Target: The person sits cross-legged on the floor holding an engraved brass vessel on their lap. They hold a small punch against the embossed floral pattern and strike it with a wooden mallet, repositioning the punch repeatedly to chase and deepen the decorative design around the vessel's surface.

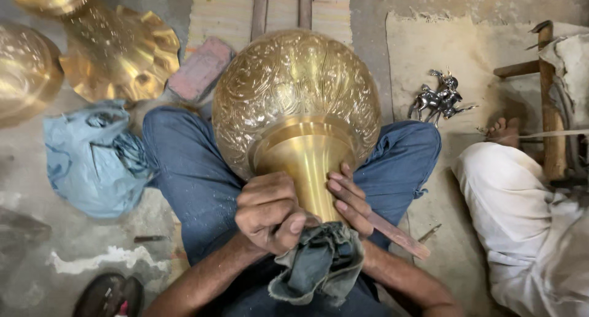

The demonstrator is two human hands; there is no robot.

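Brass fills the head view: a large engraved brass vessel (pixel 296 90) lies across the seated person's lap, its smooth neck (pixel 307 164) toward the camera. The left hand (pixel 269 213) has its grip pressed together around a grey cloth (pixel 319 262) against the neck; the right hand (pixel 350 200) lays spread fingers along the neck's other side. The vessel looks heavy, rigid and slippery where polished; the narrow neck seems the surest hold. A silver horse figurine (pixel 438 99) lies on the mat (pixel 423 47).

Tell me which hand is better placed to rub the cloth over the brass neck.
Left, probably. The left hand is fisted around the grey cloth against the brass vase neck. The right hand lies flat on the neck, steadying it.
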